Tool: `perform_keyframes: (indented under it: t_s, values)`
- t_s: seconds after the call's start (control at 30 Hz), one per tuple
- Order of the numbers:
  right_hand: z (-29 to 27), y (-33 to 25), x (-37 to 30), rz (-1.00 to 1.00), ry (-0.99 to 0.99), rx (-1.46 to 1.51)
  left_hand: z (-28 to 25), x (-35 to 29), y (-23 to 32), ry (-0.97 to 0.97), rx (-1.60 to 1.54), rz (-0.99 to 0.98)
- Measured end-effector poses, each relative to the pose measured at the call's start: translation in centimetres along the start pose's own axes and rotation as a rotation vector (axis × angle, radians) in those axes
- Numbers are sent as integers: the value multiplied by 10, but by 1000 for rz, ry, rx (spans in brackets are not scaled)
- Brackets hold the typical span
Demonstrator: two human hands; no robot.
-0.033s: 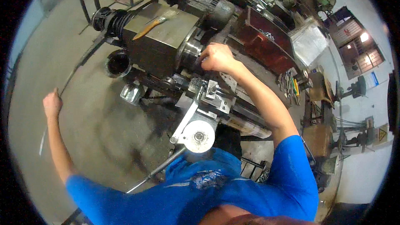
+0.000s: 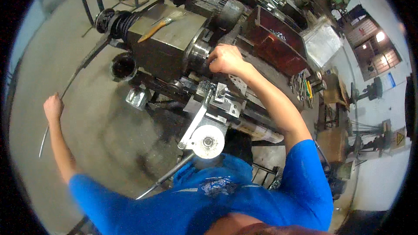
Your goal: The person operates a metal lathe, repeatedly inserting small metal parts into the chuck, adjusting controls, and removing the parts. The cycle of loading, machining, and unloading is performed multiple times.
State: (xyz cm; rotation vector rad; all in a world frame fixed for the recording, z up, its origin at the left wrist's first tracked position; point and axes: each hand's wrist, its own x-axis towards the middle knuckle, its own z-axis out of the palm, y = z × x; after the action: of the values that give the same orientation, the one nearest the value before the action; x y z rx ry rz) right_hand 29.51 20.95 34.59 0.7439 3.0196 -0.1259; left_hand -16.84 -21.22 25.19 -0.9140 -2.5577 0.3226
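Note:
At the far left, my left hand (image 2: 53, 107) is closed round a long metal lever (image 2: 73, 82), which runs from the end of the lathe's headstock (image 2: 161, 54) and ends in a bare tip below the fist. My right hand (image 2: 226, 59) reaches to the shiny round spindle nose (image 2: 199, 54). Its fingers are curled against the front of it, and whatever they pinch is hidden. Just below that hand sits the tool post slide (image 2: 220, 95), with a flat metal handle (image 2: 193, 124) and a pale round disc (image 2: 200, 148) close to my body.
A wooden-handled brush (image 2: 154, 31) lies on the headstock. Behind my right hand stand a motor (image 2: 209, 4) and a dark red metal box (image 2: 272, 45). Hand tools (image 2: 305, 89) lie at the right. A clear plastic container (image 2: 137, 98) is below the headstock; a rod (image 2: 167, 176) slants past my waist.
My left hand and the lever's free end have shifted slightly to the left. My right hand stays at the spindle nose.

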Motion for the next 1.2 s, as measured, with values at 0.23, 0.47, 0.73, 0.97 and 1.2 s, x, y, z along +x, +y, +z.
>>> perform_keyframes:
  t_s: [0.23, 0.47, 0.73, 0.97, 1.2]
  values:
    - [-4, 21, -8, -106, 100, 132, -19, 14, 27, -93, -262, -242]
    - [-39, 87, -122, -98, 417, 246, 24, -45, 204, 42, -1366, -233]
    - [-13, 172, -332, 762, 407, 120, 52, -38, 300, -359, -481, 297]
    - [55, 252, -497, 1160, 331, 11, 43, -47, 279, -348, -406, 203]
    - [124, 312, -610, 1556, -182, 26, 44, -107, 208, -806, -660, 153]
